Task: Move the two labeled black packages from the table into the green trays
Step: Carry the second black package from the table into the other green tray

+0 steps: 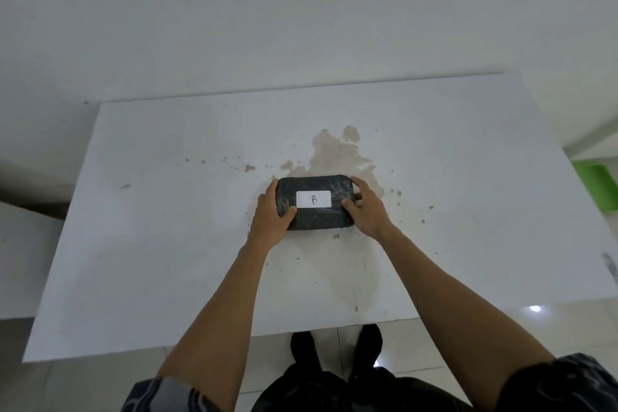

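One black package (314, 202), labelled B, clamped at short ends by left hand (272, 212) and right hand (363, 207), lying mid-desk (167, 244). Long axis set left-right. Green tray (597, 186) glimpsed far right; right hand nearer.

White label (313, 199) on top of black package (314, 221): handwritten letter "B". No other text legible.

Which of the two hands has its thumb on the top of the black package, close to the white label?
Both do: the left hand and right hand grip opposite ends of the black package.
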Tool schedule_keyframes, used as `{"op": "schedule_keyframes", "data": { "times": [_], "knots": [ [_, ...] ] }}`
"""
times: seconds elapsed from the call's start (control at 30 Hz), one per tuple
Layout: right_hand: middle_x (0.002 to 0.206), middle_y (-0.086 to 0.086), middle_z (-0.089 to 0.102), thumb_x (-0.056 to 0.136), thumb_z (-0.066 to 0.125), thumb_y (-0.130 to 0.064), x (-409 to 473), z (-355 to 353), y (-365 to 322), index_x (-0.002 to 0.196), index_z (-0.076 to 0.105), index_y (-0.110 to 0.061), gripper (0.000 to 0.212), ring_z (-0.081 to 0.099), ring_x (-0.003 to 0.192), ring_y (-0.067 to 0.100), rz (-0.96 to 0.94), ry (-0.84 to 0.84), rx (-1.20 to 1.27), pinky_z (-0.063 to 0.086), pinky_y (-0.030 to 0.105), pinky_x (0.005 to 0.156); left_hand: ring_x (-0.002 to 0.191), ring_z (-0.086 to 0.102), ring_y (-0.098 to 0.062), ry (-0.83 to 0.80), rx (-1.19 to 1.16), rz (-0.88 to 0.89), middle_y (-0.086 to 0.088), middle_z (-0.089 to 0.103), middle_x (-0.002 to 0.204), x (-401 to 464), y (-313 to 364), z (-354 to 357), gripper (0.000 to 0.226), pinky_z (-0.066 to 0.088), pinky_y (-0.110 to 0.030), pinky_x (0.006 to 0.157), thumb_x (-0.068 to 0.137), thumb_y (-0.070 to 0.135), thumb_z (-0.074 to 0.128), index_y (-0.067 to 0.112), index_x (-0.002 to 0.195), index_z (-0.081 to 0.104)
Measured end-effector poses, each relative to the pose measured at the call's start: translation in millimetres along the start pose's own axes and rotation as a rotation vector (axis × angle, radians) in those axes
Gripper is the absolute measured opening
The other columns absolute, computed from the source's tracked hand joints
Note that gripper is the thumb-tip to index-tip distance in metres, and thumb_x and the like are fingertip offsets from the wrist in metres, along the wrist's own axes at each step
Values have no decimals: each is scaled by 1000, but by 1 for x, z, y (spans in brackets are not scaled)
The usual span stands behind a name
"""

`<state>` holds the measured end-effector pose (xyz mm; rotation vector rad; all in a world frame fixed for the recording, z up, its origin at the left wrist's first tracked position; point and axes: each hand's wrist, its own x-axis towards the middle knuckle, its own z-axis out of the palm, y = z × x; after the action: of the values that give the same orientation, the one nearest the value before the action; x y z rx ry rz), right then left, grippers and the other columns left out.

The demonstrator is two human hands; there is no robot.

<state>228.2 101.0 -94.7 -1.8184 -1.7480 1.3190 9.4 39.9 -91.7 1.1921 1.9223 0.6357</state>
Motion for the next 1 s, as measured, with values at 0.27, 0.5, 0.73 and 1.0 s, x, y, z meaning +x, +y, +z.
{"op": "schedule_keyframes", "data": {
  "times": [0.27,0.5,0.73,1.0],
  "knots": [
    [112,13,66,101,49,-29,-29,-11,-4,142,37,-30,42,66,95,20,49,93,301,60,36,78,122,50,-25,20,-167,83,-10,44,138,-2,11,-4,61,57,-41,92,92,30,63,30,144,32],
    [107,16,69,103,46,-26,-71,-65,11,137,38,-34,36,72,88,28,89,204,541,61,36,57,107,57,-18,-137,-230,217,0,50,126,-17,71,33,52,60,-28,75,99,28,51,27,146,28],
    [112,21,67,100,50,-28,-115,-156,74,138,43,-37,40,71,92,36,107,397,599,60,38,54,111,63,-20,-347,-196,370,4,59,126,-34,153,114,53,55,-42,93,96,34,51,31,145,30],
    [110,25,66,99,53,-26,-172,-280,171,138,46,-37,41,70,81,29,144,620,659,61,38,54,110,62,-18,-521,-131,540,6,59,123,-66,267,246,53,57,-43,92,95,37,51,35,144,30]
  ]
}}
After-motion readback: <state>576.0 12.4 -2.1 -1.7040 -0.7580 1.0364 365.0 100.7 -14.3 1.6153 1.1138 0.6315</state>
